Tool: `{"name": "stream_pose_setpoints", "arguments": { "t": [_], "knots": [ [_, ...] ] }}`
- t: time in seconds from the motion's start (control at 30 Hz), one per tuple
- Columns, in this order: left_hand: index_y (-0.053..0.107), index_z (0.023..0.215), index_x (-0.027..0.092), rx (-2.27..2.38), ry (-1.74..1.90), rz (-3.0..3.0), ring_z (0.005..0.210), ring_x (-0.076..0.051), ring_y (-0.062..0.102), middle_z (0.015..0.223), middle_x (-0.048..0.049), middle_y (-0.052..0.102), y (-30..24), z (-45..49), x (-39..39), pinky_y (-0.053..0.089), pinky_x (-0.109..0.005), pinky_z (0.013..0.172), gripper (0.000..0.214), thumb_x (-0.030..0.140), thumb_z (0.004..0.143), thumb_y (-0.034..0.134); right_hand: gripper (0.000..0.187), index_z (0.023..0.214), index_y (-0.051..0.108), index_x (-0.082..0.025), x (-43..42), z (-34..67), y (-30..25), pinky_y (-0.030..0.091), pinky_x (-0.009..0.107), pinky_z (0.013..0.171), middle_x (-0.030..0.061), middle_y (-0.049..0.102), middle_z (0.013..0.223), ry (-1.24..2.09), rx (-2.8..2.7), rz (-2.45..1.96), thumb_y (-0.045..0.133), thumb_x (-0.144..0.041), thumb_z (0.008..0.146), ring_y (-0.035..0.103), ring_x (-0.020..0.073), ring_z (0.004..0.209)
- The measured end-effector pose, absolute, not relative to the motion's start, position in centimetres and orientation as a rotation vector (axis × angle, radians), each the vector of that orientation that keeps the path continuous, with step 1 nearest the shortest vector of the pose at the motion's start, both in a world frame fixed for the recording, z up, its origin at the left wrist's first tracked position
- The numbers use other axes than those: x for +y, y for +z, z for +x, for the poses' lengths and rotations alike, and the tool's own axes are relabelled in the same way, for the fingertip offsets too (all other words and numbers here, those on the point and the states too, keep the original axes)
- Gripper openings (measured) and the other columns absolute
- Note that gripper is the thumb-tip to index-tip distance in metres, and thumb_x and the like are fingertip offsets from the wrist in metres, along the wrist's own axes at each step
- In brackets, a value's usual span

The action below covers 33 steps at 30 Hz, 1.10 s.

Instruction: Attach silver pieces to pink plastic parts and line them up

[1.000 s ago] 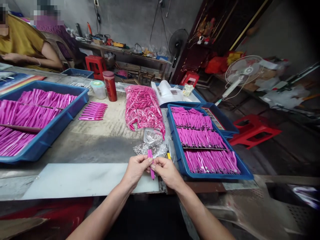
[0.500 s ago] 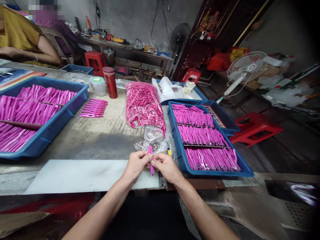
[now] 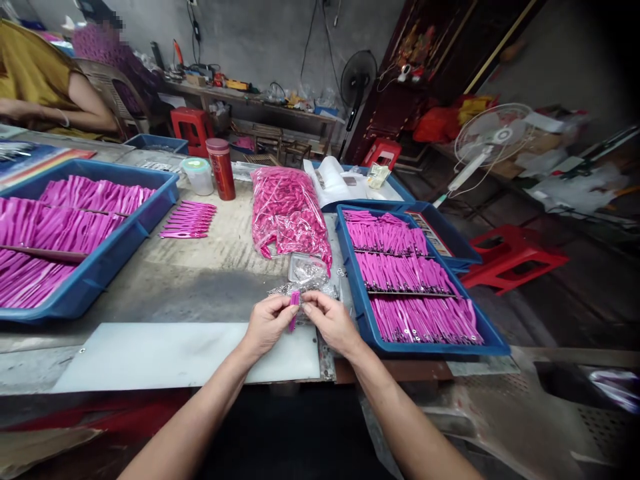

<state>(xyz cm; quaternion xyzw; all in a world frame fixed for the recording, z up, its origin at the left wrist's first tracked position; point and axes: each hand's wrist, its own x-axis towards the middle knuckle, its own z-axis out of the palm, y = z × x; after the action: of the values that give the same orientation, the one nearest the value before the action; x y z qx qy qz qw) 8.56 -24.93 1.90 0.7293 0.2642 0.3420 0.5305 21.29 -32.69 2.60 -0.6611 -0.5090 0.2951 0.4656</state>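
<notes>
Both hands pinched one pink clip over the surface's near edge.

From the left: a blue tray point(image 3: 150, 213) of pink pieces, loose tweezers point(image 3: 187, 220), then the left hand point(image 3: 265, 323) and right hand point(image 3: 333, 325), each grip closed by the fingertips on the clip point(image 3: 293, 308), held upright between them just in front of a silvery heap point(image 3: 305, 283); a pink bag point(image 3: 287, 210) lay behind, a second tray point(image 3: 360, 313) right.
</notes>
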Motion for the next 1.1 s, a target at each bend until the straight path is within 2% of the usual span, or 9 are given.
{"name": "stream_pose_setpoints", "arguments": {
  "t": [0.1, 0.27, 0.6, 1.1],
  "knots": [
    [0.057, 0.05, 0.018, 0.597, 0.808, 1.796, 0.056, -0.011, 0.043, 0.053, 0.0012, 0.048, 1.8, 8.4, -24.8, 0.034, -0.022, 0.058, 0.026, 0.03, 0.072, 0.052, 0.022, 0.095, 0.056, -0.018, -32.1, 21.5, 2.7, 0.038, 0.022, 0.058, -0.0009, 0.052, 0.069, 0.651, -1.255, -1.604, 0.049, -0.03, 0.078, 0.047, 0.0108, 0.061],
    [0.059, 0.059, 0.019, 0.551, 0.831, 1.854, 0.059, -0.012, 0.046, 0.057, 0.0002, 0.051, 1.3, 8.2, -24.7, 0.036, -0.023, 0.06, 0.02, 0.027, 0.074, 0.05, 0.016, 0.088, 0.06, -0.019, -31.3, 21.0, 3.0, 0.04, 0.026, 0.071, 0.0027, 0.059, 0.08, 0.498, -1.437, -1.553, 0.047, -0.025, 0.08, 0.053, 0.0142, 0.076],
    [0.058, 0.064, 0.017, 0.522, 0.851, 1.919, 0.061, -0.012, 0.047, 0.061, -0.0003, 0.052, 0.2, 7.9, -24.5, 0.037, -0.023, 0.06, 0.017, 0.023, 0.076, 0.048, 0.018, 0.08, 0.061, -0.019, -31.4, 20.7, 3.5, 0.039, 0.024, 0.063, 0.0019, 0.054, 0.07, 0.447, -1.568, -1.537, 0.044, -0.022, 0.082, 0.052, 0.0134, 0.068],
    [0.054, 0.05, 0.015, 0.515, 0.746, 1.923, 0.057, -0.01, 0.044, 0.051, 0.0019, 0.047, 1.5, 8.2, -24.0, 0.036, -0.021, 0.06, 0.031, 0.026, 0.078, 0.047, 0.014, 0.078, 0.06, -0.017, -30.5, 21.5, 3.5, 0.04, 0.023, 0.066, 0.0009, 0.059, 0.073, 0.537, -1.473, -1.541, 0.047, -0.022, 0.08, 0.053, 0.0122, 0.07]
  ]
}}
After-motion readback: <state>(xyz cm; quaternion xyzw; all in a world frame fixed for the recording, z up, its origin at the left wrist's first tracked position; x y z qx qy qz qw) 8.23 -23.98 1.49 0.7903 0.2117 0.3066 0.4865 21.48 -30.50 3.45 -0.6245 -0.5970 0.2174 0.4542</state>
